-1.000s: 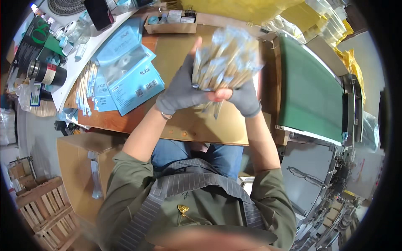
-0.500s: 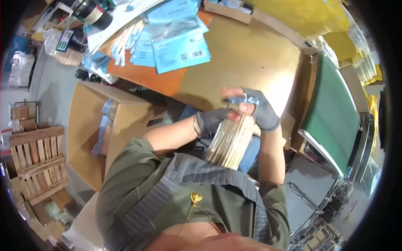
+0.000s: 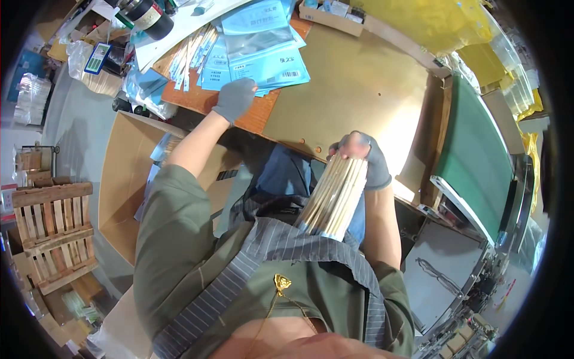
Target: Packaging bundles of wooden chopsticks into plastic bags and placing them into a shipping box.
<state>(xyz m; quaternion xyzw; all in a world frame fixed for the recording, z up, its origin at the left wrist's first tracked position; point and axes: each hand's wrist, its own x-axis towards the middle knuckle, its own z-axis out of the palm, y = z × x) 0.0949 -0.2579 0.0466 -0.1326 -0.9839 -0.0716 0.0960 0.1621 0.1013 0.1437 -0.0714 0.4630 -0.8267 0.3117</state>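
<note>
Bright even light, strong fisheye bending, dark rim.

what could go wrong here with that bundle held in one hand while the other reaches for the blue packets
1. The right hand grips only the top of the stick bundle; its lower end hangs free and sticks could slide out.
2. The left hand reaches the blue packets at the table edge, and could knock some off.

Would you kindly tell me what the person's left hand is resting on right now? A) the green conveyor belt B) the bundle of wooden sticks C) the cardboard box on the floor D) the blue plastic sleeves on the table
D: the gloved left hand lies on the blue plastic sleeves at the table's near edge, while the right hand holds the bundle of sticks.
</note>
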